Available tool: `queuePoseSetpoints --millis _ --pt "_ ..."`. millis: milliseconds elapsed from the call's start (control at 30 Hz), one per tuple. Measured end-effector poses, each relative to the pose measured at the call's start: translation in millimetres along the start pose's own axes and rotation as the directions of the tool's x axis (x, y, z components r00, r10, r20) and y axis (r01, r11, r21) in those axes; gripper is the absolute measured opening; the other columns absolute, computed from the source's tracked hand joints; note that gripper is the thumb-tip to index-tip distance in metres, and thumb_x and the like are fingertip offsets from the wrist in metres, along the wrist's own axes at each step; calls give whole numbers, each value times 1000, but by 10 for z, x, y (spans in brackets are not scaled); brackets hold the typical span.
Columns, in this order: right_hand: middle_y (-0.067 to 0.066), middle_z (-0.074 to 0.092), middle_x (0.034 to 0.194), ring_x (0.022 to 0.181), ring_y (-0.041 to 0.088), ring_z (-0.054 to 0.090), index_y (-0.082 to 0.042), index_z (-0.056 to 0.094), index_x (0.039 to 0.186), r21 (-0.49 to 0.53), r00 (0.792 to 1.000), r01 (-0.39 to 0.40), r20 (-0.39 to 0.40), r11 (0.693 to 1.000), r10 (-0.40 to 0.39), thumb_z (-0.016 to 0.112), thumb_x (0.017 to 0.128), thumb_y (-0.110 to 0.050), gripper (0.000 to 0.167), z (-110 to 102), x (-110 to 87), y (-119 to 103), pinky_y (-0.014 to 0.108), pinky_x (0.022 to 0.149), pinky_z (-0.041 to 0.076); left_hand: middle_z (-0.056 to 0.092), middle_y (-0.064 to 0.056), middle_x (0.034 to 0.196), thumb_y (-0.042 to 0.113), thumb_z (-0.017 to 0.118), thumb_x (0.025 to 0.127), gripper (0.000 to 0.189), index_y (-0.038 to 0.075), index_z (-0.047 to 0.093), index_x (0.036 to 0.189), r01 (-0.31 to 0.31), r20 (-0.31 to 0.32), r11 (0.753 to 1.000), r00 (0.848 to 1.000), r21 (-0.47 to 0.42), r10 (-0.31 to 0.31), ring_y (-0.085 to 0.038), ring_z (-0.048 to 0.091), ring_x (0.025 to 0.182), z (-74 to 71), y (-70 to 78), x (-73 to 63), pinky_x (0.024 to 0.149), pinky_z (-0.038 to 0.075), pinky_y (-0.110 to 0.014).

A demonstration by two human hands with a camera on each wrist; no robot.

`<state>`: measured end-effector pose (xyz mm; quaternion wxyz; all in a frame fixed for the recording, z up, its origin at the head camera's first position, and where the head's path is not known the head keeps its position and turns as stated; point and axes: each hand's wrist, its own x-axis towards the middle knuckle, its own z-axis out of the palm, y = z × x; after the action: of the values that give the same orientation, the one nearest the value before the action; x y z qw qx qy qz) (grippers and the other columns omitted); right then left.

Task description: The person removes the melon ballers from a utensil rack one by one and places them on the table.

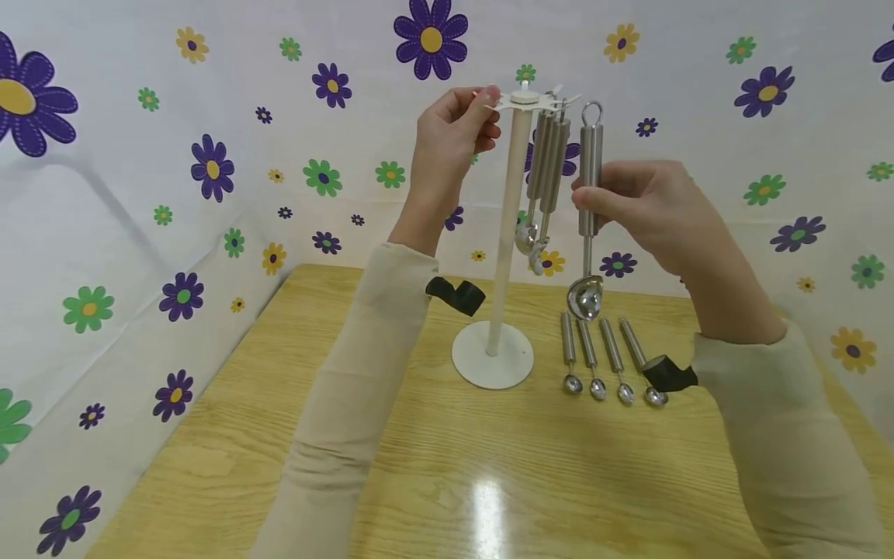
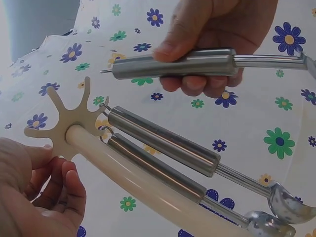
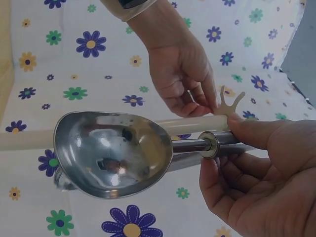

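A white hanging rack (image 1: 511, 233) stands upright on its round base (image 1: 492, 373), with hooked arms (image 2: 54, 101) spreading from the top. My left hand (image 1: 450, 140) pinches one of those arms between thumb and fingers. To the right of the pole, my right hand (image 1: 649, 206) grips a steel ice cream scoop (image 1: 590, 151) by its handle, ring up and bowl (image 3: 113, 153) down. The scoop's ring is near the rack's top and apart from it. Two other steel scoops hang by their rings from the rack; their handles (image 2: 163, 140) lie side by side in the left wrist view.
Several smaller steel scoops (image 1: 590, 345) lie in a row on the wooden table (image 1: 433, 458), right of the base and below the held scoop. Flower-patterned cloth (image 1: 349, 46) hangs behind and at the sides of the table. A black wrist mount (image 1: 457, 296) sits at each cuff.
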<state>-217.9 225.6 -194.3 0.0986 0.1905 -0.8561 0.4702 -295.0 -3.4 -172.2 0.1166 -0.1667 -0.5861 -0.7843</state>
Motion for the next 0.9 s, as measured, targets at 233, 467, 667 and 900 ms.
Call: queuePoseSetpoints --millis 233,467,667,900 --pt "-3 69 96 90 16 64 3 68 125 -57 992 -125 8 990 126 66 103 -30 40 -39 -102 302 20 83 51 63 -8 88 15 64 104 10 5 63 105 6 13 999 1000 -32 -6 -16 61 75 -10 -1 -3 75 54 -23" --pt "2 68 97 90 17 65 2 66 122 -88 966 -248 58 965 254 66 102 -42 48 -30 -244 702 54 103 46 62 -9 87 14 63 104 8 6 62 103 11 56 999 998 -51 -8 -17 60 74 -26 3 3 74 54 -24" --pt "-1 68 95 88 16 66 8 61 127 -14 937 -330 115 944 330 64 104 -38 52 31 -359 971 64 111 37 62 -9 86 15 63 105 9 6 62 105 -23 69 1000 997 -9 24 -17 60 74 -40 -21 -11 74 55 -23" --pt "4 62 104 88 18 63 10 58 130 8 917 -377 141 926 373 63 105 -36 52 161 -438 1229 51 105 45 61 -8 85 15 63 105 8 7 61 104 -8 67 1000 998 -29 10 -17 59 74 -60 -15 -14 73 54 -23"
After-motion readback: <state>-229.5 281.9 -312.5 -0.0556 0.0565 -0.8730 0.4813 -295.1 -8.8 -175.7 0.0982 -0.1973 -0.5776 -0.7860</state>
